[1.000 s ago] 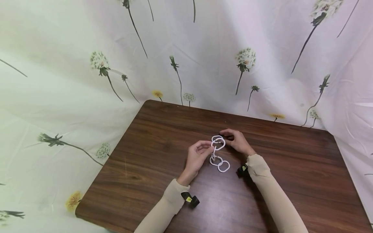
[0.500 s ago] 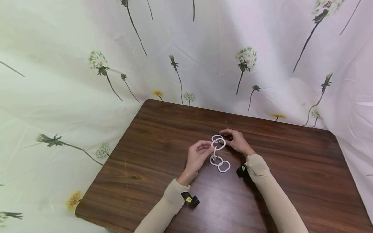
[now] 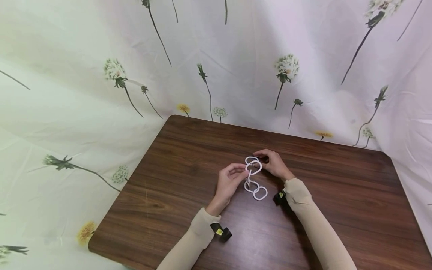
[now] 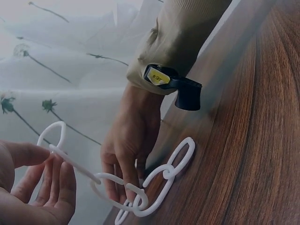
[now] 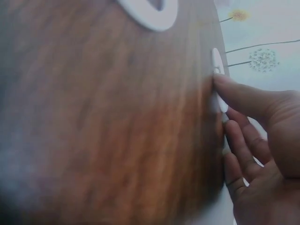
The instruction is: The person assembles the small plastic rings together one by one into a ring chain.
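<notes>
A chain of several white plastic links [image 3: 261,167] runs between the hands over the table. My left hand [image 3: 230,180] pinches one link [image 4: 75,163] between thumb and fingertips, holding part of the chain raised. My right hand [image 3: 275,165] is at the chain's far end, its thumb and fingers pinching another white link [image 5: 219,99] close to the tabletop; the fingers partly hide it. Toward the near side, two joined links trail down from the left hand, the end link [image 3: 260,199] lowest in the head view.
The brown wood-grain table [image 3: 182,157] has rounded corners. Behind it and to the left hangs a pale cloth [image 3: 162,45] with a dandelion print. Black wrist cameras [image 3: 225,234] are strapped over both beige sleeves [image 3: 318,225].
Both hands keep their grips on the links and hardly move. The head view shifts very slightly.
</notes>
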Tool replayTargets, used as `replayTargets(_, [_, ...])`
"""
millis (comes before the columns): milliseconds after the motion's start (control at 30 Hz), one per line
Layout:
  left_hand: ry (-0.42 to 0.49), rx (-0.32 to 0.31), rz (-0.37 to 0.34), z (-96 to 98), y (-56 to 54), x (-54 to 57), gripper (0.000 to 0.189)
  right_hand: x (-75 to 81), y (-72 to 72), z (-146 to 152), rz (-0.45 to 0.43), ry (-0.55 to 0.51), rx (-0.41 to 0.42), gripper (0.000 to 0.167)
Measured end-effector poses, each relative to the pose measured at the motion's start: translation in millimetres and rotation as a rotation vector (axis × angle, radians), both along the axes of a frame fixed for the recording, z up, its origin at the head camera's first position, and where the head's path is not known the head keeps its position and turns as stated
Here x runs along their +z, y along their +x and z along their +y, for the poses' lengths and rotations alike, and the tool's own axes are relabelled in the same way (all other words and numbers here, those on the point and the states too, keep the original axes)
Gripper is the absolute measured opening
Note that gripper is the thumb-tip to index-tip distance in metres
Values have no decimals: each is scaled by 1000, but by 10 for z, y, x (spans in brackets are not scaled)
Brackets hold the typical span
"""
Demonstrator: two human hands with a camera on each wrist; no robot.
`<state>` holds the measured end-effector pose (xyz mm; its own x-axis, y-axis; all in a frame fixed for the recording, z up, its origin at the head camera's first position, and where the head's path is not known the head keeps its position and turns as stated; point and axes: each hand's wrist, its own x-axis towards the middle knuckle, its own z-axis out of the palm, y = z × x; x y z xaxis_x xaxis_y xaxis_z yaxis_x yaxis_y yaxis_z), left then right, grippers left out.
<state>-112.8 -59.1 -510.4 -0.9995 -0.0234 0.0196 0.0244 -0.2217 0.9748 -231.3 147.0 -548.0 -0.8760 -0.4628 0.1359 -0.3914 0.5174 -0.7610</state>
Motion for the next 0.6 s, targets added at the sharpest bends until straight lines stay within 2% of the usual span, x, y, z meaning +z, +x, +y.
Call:
replayTargets(267, [10, 8, -22, -1, 8, -42, 27, 34, -24, -31, 17, 57, 20, 39])
replayTargets(600, [18, 9, -10, -5, 18, -33, 27, 61, -35, -45, -16, 77, 13, 36])
